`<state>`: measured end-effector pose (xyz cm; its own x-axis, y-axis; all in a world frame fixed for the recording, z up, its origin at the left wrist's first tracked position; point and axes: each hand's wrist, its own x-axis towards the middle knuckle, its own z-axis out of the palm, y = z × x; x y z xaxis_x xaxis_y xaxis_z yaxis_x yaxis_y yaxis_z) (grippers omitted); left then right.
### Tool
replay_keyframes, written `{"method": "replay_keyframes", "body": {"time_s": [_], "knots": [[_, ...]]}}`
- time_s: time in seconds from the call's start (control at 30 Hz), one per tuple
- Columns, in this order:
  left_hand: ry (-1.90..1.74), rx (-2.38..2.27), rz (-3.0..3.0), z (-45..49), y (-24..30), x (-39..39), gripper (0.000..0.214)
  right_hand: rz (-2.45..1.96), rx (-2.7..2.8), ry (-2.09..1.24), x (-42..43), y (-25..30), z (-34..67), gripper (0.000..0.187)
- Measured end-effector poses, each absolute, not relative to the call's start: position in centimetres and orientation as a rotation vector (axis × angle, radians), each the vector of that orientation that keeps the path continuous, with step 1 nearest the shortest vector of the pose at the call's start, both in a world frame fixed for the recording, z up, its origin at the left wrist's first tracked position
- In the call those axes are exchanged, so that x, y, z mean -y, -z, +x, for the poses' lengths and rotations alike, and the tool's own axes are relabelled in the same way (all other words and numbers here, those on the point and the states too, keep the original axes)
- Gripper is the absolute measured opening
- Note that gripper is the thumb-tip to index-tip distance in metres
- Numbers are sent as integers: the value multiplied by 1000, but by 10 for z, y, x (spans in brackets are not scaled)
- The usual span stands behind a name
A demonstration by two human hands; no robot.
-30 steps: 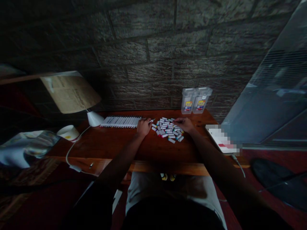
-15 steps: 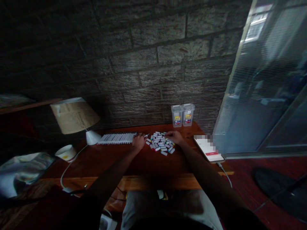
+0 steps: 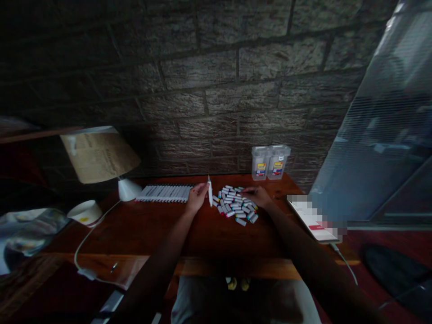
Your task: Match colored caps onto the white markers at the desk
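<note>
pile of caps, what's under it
The caps lie on the wooden table, whose bare top shows around them. Whatever is directly beneath the caps is covered, and the right hand hides the spot at the pile's far right edge.

- Cap pile [image 3: 237,208]: over twenty caps, too jumbled to count exactly
- Just left of it: one uncapped marker [image 3: 210,193]
- Farther left: over a dozen lined-up markers [image 3: 165,193], one lamp [image 3: 101,156], one cup [image 3: 86,213]
- Behind-right: two clear containers [image 3: 259,163]

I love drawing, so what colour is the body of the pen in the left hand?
White; the pen shows best in the head view.
</note>
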<state>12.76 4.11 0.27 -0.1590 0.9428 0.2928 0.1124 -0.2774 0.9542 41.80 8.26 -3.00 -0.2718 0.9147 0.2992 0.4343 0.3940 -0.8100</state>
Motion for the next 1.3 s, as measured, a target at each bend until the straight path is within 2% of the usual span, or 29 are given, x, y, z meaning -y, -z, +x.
{"method": "replay_keyframes", "body": {"time_s": [0.2, 0.3, 0.5, 0.8, 1.3], "knots": [[-1419, -1051, 931, 130, -1, -48, 29, -1159, 1867, -813, -80, 29, 419, 30], [-1338, -964, 910, 129, -5, -45, 23, -1171, 1874, -803, -79, 27, 419, 26], [-1262, -882, 931, 127, -11, -40, 23, -1141, 1871, -787, -82, 28, 420, 24], [-1215, -885, 939, 128, -8, -42, 20, -1017, 1662, -970, -81, 27, 414, 37], [-1226, -895, 954, 125, -6, -44, 27, -1203, 1740, -720, -78, 20, 419, 18]]}}
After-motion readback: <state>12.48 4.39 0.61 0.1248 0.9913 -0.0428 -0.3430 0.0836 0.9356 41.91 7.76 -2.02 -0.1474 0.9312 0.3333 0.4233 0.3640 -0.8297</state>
